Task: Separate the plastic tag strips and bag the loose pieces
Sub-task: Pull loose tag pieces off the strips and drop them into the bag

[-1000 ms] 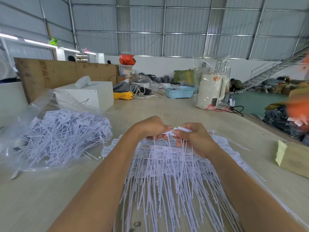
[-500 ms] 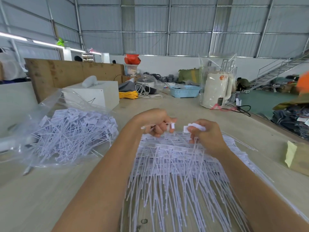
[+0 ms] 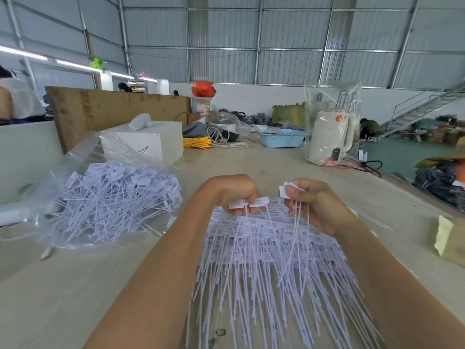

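Print on the tags is too blurred to read; left hand and right hand each pinch tag strips above the pile on the table; a clear plastic bag left holds loose tags

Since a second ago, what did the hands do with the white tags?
The left hand and right hand pulled apart sideways, each keeping its grip on a few tags split from the strip. The tag pile and the bag stayed put.
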